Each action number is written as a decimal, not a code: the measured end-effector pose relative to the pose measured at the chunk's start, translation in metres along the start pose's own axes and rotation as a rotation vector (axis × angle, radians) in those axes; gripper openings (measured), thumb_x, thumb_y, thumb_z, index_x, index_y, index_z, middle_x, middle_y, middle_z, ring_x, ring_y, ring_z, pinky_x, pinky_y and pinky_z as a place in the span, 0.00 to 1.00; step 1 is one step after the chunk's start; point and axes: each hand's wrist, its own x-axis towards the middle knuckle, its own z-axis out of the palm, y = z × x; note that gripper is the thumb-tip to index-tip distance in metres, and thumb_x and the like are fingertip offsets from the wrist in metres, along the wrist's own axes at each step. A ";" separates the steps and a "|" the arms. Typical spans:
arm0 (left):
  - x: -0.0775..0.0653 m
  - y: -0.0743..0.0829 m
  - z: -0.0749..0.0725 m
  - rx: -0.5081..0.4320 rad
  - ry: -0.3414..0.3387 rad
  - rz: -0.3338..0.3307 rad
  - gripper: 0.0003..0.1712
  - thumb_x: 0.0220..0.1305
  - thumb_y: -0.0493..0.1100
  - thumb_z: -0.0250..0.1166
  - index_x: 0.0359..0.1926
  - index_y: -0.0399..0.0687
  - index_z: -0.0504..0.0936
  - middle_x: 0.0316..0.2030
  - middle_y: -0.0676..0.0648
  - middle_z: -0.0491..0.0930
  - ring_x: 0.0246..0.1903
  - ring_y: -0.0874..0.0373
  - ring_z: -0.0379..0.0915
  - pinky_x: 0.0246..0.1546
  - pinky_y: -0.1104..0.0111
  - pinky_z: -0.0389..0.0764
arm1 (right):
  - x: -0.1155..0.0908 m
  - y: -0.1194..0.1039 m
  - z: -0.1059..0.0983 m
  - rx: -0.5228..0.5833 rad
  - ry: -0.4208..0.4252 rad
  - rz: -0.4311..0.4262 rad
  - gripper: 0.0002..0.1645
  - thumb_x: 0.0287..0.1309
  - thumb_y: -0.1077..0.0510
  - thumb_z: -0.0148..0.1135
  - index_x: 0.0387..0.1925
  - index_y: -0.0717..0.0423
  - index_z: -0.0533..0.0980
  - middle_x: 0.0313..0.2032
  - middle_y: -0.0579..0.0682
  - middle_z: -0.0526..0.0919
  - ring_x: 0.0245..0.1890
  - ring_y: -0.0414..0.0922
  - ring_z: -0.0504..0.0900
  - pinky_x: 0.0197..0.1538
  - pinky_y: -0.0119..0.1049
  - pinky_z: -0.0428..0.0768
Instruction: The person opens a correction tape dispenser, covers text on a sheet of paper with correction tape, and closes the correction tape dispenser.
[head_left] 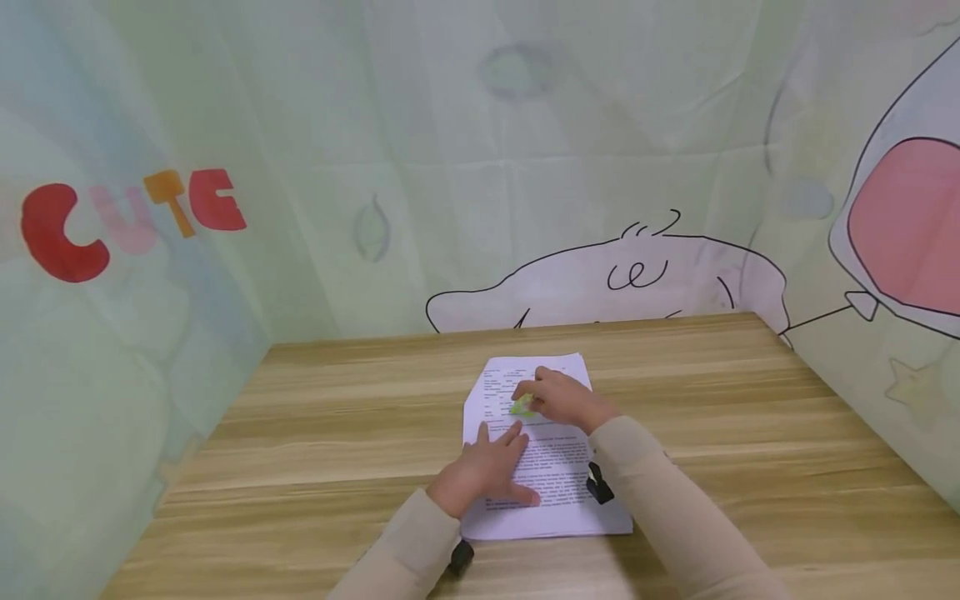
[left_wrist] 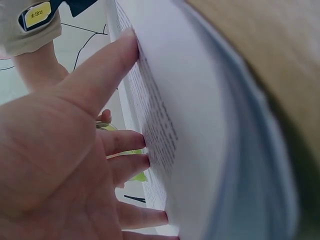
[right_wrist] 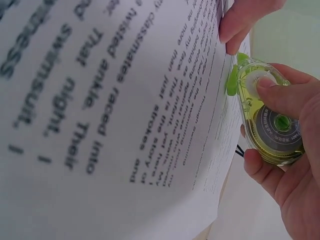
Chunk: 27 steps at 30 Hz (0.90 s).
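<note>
My left hand [head_left: 491, 462], fingers spread, rests on the printed sheets [head_left: 551, 518], presumably to steady them against the table [head_left: 337, 417], covering some text. Farther up the page, my right hand [head_left: 562, 398] grips the correction-tape dispenser [right_wrist: 272, 112], green end paperward, apparently for control; contact is unclear. Beyond stands a printed curtain [head_left: 450, 167].

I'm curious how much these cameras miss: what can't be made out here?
Head: most of the tape dispenser, covered by the right hand.
Head: what the print says, too small to read.
Left wrist: how many sheets there are, their near edges blurred.
Right wrist: most of the left hand, cut off by the top edge.
</note>
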 end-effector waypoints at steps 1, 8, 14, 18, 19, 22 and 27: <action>0.000 0.000 0.000 0.001 0.001 0.000 0.52 0.45 0.68 0.65 0.68 0.49 0.60 0.71 0.48 0.51 0.65 0.27 0.44 0.58 0.38 0.60 | 0.000 0.000 0.001 -0.009 0.006 -0.011 0.15 0.57 0.61 0.58 0.45 0.43 0.78 0.30 0.46 0.70 0.28 0.40 0.65 0.36 0.32 0.68; -0.002 -0.001 0.001 0.002 0.015 0.006 0.52 0.45 0.67 0.66 0.67 0.48 0.61 0.71 0.48 0.52 0.65 0.27 0.45 0.57 0.38 0.61 | 0.005 -0.005 0.003 -0.050 0.019 -0.037 0.14 0.56 0.61 0.60 0.44 0.44 0.79 0.29 0.46 0.71 0.28 0.40 0.66 0.36 0.32 0.70; 0.000 -0.001 0.002 0.008 0.016 0.013 0.53 0.45 0.68 0.65 0.68 0.49 0.59 0.71 0.48 0.52 0.65 0.26 0.45 0.56 0.38 0.61 | 0.007 -0.009 0.004 -0.096 -0.015 -0.011 0.14 0.57 0.61 0.60 0.44 0.43 0.79 0.31 0.47 0.71 0.30 0.41 0.67 0.39 0.36 0.72; 0.002 -0.001 0.002 0.011 0.014 0.011 0.53 0.46 0.68 0.65 0.68 0.50 0.59 0.71 0.49 0.51 0.65 0.26 0.44 0.57 0.38 0.60 | 0.009 -0.010 0.003 -0.116 -0.036 0.018 0.15 0.57 0.61 0.60 0.44 0.41 0.79 0.33 0.47 0.72 0.31 0.41 0.68 0.42 0.36 0.73; 0.002 -0.001 0.002 0.011 0.014 0.010 0.53 0.46 0.68 0.65 0.68 0.50 0.58 0.71 0.49 0.51 0.65 0.27 0.44 0.57 0.38 0.60 | 0.009 -0.011 0.003 -0.120 -0.044 0.028 0.15 0.57 0.60 0.60 0.45 0.41 0.79 0.33 0.47 0.72 0.32 0.41 0.68 0.42 0.36 0.73; 0.003 -0.001 0.003 0.005 0.016 0.010 0.53 0.45 0.68 0.65 0.68 0.50 0.59 0.71 0.49 0.51 0.65 0.27 0.43 0.57 0.37 0.59 | 0.010 -0.011 0.003 -0.142 -0.062 0.041 0.16 0.56 0.60 0.60 0.45 0.39 0.79 0.35 0.47 0.73 0.33 0.42 0.69 0.44 0.36 0.74; 0.002 -0.001 0.003 -0.011 0.015 0.003 0.53 0.45 0.67 0.66 0.67 0.50 0.59 0.71 0.49 0.51 0.65 0.26 0.44 0.57 0.37 0.60 | 0.011 -0.012 0.006 -0.209 -0.063 0.001 0.17 0.56 0.60 0.61 0.45 0.38 0.78 0.37 0.49 0.75 0.35 0.42 0.73 0.45 0.37 0.77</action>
